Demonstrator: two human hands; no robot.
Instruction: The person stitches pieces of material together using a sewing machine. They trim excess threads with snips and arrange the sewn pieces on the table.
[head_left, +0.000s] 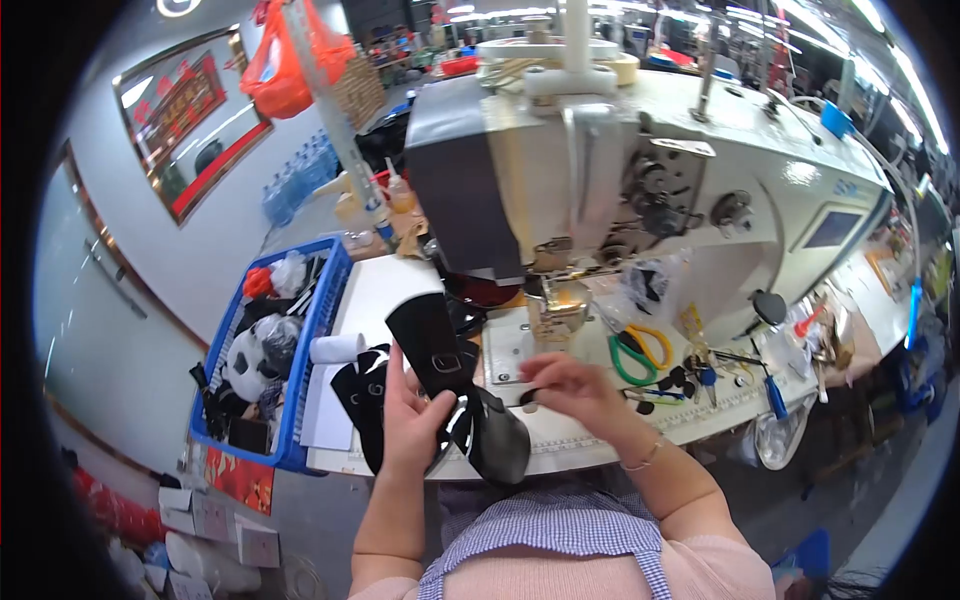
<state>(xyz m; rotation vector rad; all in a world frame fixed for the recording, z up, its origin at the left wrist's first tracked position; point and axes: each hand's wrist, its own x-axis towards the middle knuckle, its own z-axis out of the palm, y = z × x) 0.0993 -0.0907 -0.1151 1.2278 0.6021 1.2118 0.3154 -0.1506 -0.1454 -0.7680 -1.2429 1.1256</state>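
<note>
My left hand (412, 412) is wrapped round a glossy black piece (428, 340) with a small buckle-shaped outline on it, held upright over the front of the white table. A curved, shiny black part (500, 440) hangs just right of that hand. More black pieces (368, 395) lie to its left. My right hand (570, 388) is at the table's front edge, fingers bent and pressed together near a small dark item (528, 397); whether it grips this is unclear. Behind both hands stands a sewing machine (560, 310) with a metal plate (503, 350) under its head.
A blue crate (330, 290) of wrapped items stands at the left, beside a white roll (337, 348). Green and yellow scissors (635, 362), a blue-handled screwdriver (775, 397) and small tools lie to the right. A red bag (290, 65) hangs at upper left.
</note>
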